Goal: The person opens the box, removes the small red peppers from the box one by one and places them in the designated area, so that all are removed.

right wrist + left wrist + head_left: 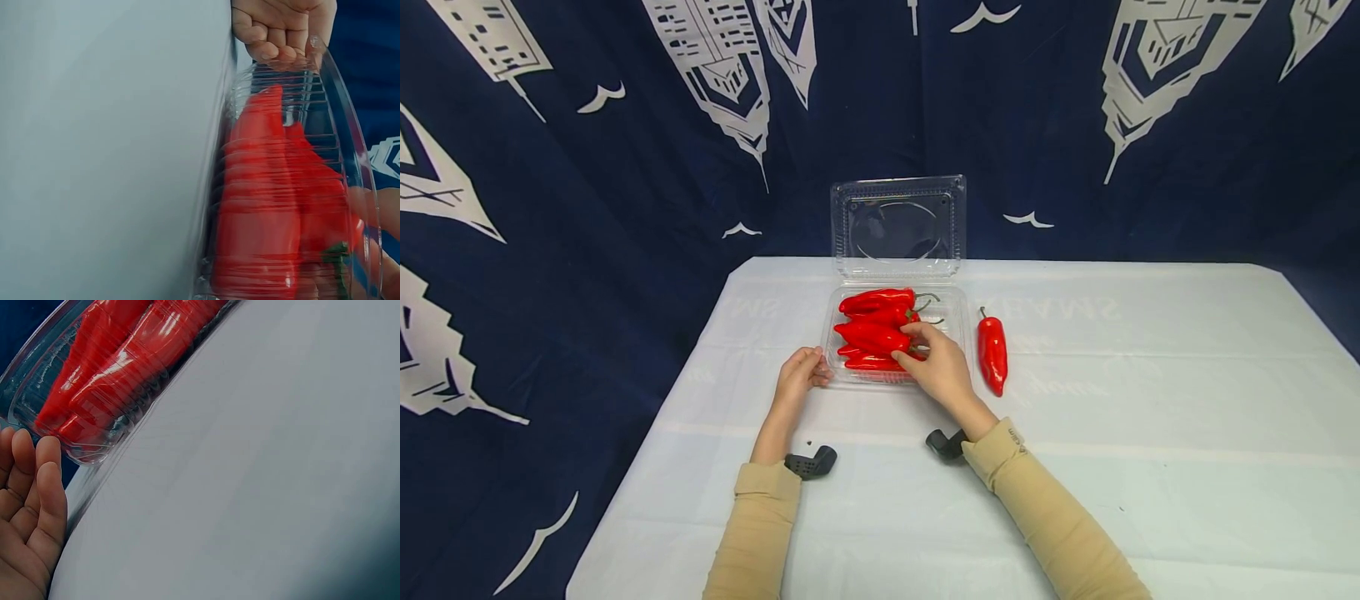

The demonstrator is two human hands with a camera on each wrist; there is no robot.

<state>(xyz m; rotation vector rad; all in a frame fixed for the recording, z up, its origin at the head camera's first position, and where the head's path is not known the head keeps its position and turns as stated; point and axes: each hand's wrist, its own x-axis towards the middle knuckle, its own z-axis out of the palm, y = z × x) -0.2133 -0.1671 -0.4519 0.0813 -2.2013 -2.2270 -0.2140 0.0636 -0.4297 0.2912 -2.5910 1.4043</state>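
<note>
A clear plastic clamshell container point(955, 333) stands on the table with its lid point(898, 229) raised at the back. Several red peppers point(880, 300) with green stems lie inside it, side by side. Over the nearer peppers, my right hand point(938, 367) pinches one red pepper point(872, 337) near its stem end, between thumb and fingers. My left hand point(799, 375) holds the container's left edge, its fingers point(50, 487) curled against the outer wall. Through the clear wall in the right wrist view, red peppers point(259, 187) show below the rim.
Another red pepper point(992, 354) lies on the table just right of the container, stem pointing away. A white cloth covers the table point(1150, 433). Behind it hangs a dark blue curtain point(925, 125) with a white print. Black devices point(812, 462) sit at both wrists.
</note>
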